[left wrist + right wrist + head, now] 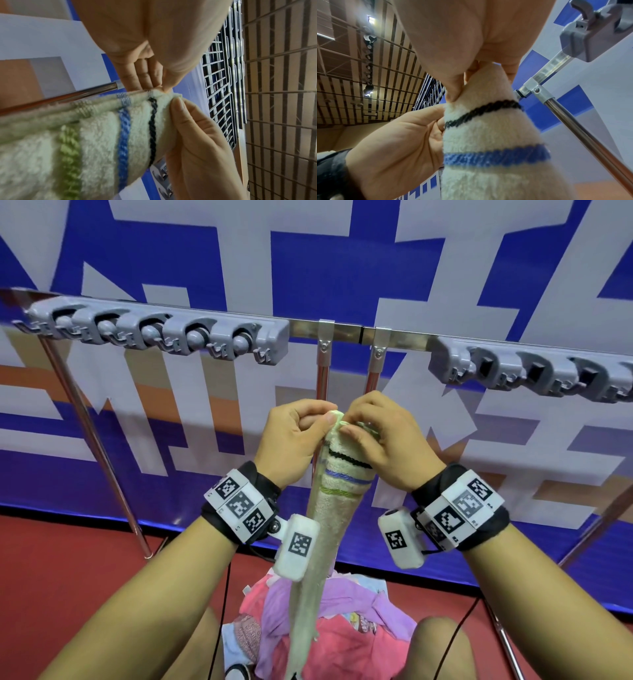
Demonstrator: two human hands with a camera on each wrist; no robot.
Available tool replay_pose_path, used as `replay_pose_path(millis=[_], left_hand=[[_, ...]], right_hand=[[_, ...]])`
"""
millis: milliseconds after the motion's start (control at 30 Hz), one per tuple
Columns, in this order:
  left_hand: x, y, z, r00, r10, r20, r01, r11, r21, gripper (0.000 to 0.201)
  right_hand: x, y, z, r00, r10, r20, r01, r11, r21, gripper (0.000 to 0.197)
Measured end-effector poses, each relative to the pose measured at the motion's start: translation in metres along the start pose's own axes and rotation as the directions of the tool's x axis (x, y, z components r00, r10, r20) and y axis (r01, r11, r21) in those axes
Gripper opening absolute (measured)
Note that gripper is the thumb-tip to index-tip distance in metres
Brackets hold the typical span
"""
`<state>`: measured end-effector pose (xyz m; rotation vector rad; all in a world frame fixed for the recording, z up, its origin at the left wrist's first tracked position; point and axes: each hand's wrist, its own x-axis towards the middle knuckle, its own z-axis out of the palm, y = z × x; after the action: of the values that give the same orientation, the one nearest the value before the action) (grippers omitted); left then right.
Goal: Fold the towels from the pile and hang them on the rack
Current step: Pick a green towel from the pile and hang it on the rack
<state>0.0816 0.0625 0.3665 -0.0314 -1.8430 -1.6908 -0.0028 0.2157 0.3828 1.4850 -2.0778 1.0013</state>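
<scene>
Pinching top edge of striped towel [337, 474]: left hand [291, 440], right hand [387, 440]; rack [342, 332] above.

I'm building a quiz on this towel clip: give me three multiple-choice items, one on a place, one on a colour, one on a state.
1. Where is the pile of pink and purple towels?
A. On the red floor below the hands
B. Draped over the steel rail
C. Inside a basket

2. Which stripe lies nearest the held end of the cream terry towel?
A. Green
B. Black
C. Blue

3. How is that towel held?
A. Left hand only
B. Lying loose
C. Both hands pinch its top end

Answers:
1 A, the pile lies on the floor.
2 B, black comes first on the towel.
3 C, the left hand and right hand both pinch it.
</scene>
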Motion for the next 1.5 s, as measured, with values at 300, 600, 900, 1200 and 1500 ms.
replay_pose_path(millis=[300, 600, 900, 1200, 1500], left_hand=[[-0.005, 0.004, 0.001, 0.998, 0.011, -0.060, -0.014, 0.999, -0.040, 0.009], [-0.005, 0.005, -0.005, 0.999, -0.002, 0.042, 0.007, 0.995, -0.102, 0.017], [-0.006, 0.001, -0.008, 0.997, 0.030, 0.067, -0.026, 0.998, -0.064, 0.032], [0.008, -0.001, -0.008, 1.000, -0.003, 0.028, 0.010, 0.962, -0.274, 0.027], [-0.007, -0.034, -0.002, 0.878, -0.207, 0.431, 0.259, 0.964, -0.065, 0.033]], right_hand=[[-0.004, -0.006, 0.005, 0.996, 0.028, -0.082, -0.024, 0.999, 0.043, 0.009], [-0.004, -0.008, 0.006, 0.975, 0.068, -0.209, -0.055, 0.996, 0.065, 0.014], [-0.002, -0.013, 0.009, 0.954, 0.217, -0.206, -0.173, 0.962, 0.210, 0.018], [-0.002, -0.002, -0.001, 0.964, 0.263, 0.048, -0.266, 0.927, 0.266, 0.028], [0.003, -0.004, -0.008, 0.952, 0.261, -0.159, -0.202, 0.929, 0.311, 0.019]])
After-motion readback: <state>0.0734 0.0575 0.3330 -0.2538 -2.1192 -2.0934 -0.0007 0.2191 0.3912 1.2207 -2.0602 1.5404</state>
